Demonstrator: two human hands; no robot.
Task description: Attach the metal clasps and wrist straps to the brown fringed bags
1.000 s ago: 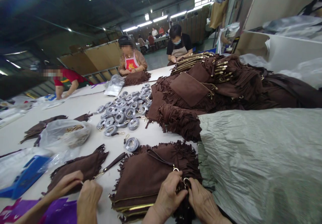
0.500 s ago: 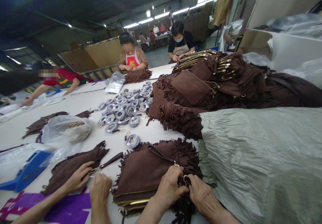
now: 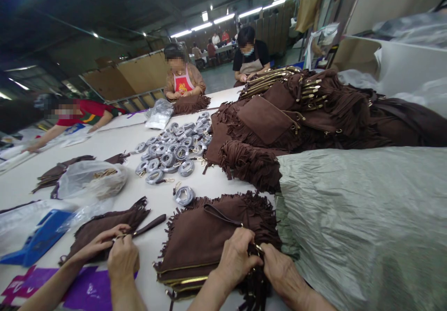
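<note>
A brown suede fringed bag (image 3: 199, 236) lies on top of a small stack with gold zips at the near table edge, and a wrist strap (image 3: 221, 216) runs across it. My left hand (image 3: 234, 260) and my right hand (image 3: 282, 273) meet at the bag's right corner. Both are closed in a pinch on a small metal ring (image 3: 258, 248), which is mostly hidden by the fingers. Dark fringe hangs below my hands.
A co-worker's two hands (image 3: 117, 253) at my left work a strap on another brown bag (image 3: 104, 225). Several wrapped strap coils (image 3: 172, 152) lie mid-table. A heap of brown bags (image 3: 296, 115) and a grey-green sheet (image 3: 363, 222) fill the right. Plastic bags (image 3: 91, 180), a blue tray (image 3: 38, 241) and other workers are beyond.
My hands have closed tighter over the ring, which now shows less. The co-worker's hands have shifted about on the other bag's strap. The view has tilted slightly.
</note>
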